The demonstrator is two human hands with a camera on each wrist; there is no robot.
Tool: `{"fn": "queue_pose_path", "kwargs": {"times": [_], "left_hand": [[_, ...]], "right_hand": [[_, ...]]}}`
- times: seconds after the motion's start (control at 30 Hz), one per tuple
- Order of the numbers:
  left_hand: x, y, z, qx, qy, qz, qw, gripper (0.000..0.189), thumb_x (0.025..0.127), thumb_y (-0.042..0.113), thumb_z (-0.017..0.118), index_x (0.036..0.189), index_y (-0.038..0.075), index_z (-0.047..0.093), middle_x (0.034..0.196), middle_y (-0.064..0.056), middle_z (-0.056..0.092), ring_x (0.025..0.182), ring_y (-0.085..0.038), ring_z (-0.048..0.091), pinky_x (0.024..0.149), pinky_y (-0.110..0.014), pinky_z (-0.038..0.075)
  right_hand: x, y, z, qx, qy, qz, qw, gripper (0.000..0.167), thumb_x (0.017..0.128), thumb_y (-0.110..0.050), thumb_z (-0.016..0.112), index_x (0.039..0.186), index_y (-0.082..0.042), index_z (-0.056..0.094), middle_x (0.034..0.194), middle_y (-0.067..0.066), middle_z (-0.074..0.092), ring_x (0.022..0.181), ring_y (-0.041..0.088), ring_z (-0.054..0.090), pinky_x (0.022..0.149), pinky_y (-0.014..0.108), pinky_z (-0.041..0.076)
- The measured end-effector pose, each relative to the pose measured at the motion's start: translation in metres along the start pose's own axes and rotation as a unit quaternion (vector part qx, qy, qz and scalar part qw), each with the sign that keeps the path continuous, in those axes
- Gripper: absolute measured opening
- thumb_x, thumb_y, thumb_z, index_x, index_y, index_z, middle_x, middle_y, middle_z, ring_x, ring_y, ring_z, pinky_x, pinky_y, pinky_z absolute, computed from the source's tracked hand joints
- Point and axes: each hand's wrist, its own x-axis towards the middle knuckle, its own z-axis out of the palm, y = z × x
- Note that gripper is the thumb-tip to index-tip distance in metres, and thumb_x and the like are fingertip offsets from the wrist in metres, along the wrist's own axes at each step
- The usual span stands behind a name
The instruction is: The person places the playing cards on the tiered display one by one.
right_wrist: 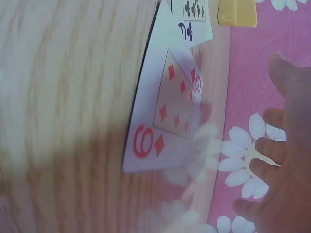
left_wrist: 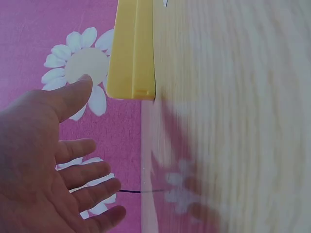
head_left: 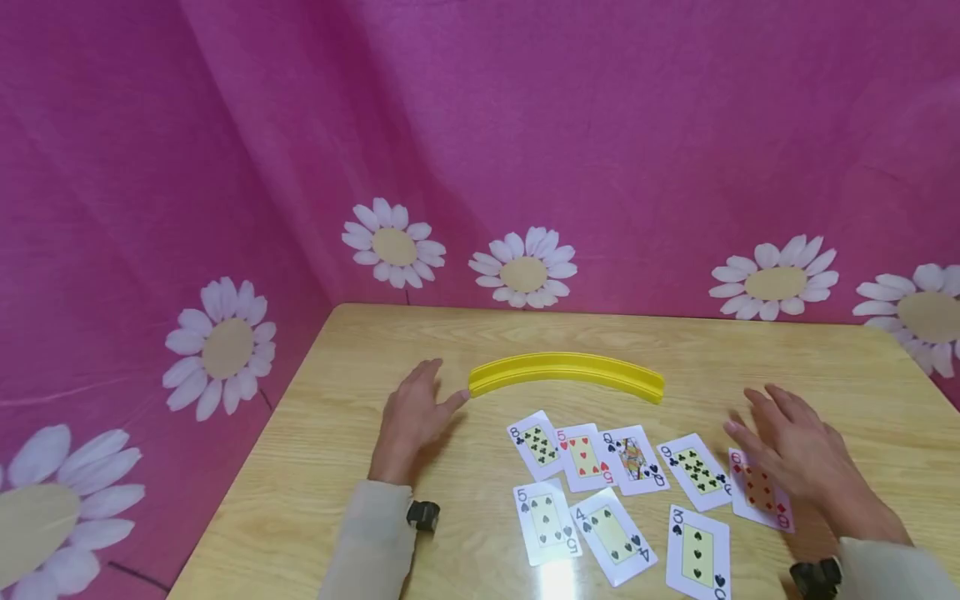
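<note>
My left hand [head_left: 414, 417] hovers with spread fingers beside the left end of a curved yellow card holder [head_left: 566, 368], its thumb tip right by that end. In the left wrist view the palm [left_wrist: 34, 165] holds nothing. My right hand [head_left: 798, 446] is above the six of diamonds [head_left: 763, 492], partly covering it in the head view; its fingers are loosely spread and hold nothing. That card lies face up, next to the nine of clubs [head_left: 696, 472]. Further left in this row are the queen of spades [head_left: 633, 458], five of hearts [head_left: 585, 457] and eight of clubs [head_left: 538, 444].
Nearer me lie the five of spades [head_left: 546, 521], four of spades [head_left: 613, 536] and three of spades [head_left: 698, 552], face up on the wooden table [head_left: 300, 467]. A pink cloth [head_left: 637, 125] with white flowers hangs behind and left of the table.
</note>
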Motion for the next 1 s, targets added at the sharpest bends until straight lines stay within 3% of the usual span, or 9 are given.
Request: {"fn": "queue_pose_path", "kwargs": {"times": [0.2, 0.63, 0.8, 1.0], "left_hand": [[0.004, 0.003, 0.008, -0.028, -0.006, 0.004, 0.9996, 0.07, 0.092, 0.045, 0.071, 0.149, 0.013, 0.047, 0.146, -0.009, 0.051, 0.133, -0.03, 0.046, 0.109, -0.049, 0.035], [0.014, 0.007, 0.015, -0.06, -0.002, 0.003, 0.9982, 0.06, 0.09, 0.036, 0.075, 0.141, 0.009, 0.056, 0.131, -0.012, 0.063, 0.123, -0.03, 0.056, 0.103, -0.048, 0.042], [0.017, 0.009, 0.021, -0.075, -0.005, -0.002, 0.9972, 0.059, 0.09, 0.034, 0.075, 0.141, 0.009, 0.056, 0.13, -0.012, 0.063, 0.121, -0.03, 0.057, 0.103, -0.047, 0.042], [0.022, 0.014, 0.027, -0.083, -0.006, -0.014, 0.9964, 0.059, 0.089, 0.033, 0.076, 0.14, 0.01, 0.057, 0.128, -0.012, 0.064, 0.113, -0.028, 0.059, 0.099, -0.045, 0.046]], "right_hand": [[-0.007, 0.01, -0.001, 0.006, 0.003, -0.016, 0.9999, 0.078, 0.102, -0.051, 0.049, 0.146, 0.011, 0.033, 0.146, 0.041, 0.024, 0.13, 0.06, 0.023, 0.094, 0.078, 0.023], [-0.016, 0.019, -0.006, 0.049, -0.026, 0.018, 0.9983, 0.08, 0.101, -0.052, 0.051, 0.147, 0.009, 0.028, 0.145, 0.043, 0.02, 0.129, 0.064, 0.019, 0.092, 0.079, 0.024], [-0.019, 0.024, -0.003, 0.052, -0.007, 0.0, 0.9986, 0.073, 0.102, -0.045, 0.053, 0.143, 0.012, 0.034, 0.141, 0.044, 0.029, 0.125, 0.064, 0.026, 0.093, 0.077, 0.025], [-0.017, 0.025, -0.008, 0.046, -0.038, 0.012, 0.9981, 0.075, 0.101, -0.047, 0.055, 0.137, 0.017, 0.04, 0.133, 0.045, 0.042, 0.12, 0.062, 0.037, 0.092, 0.074, 0.032]]}}
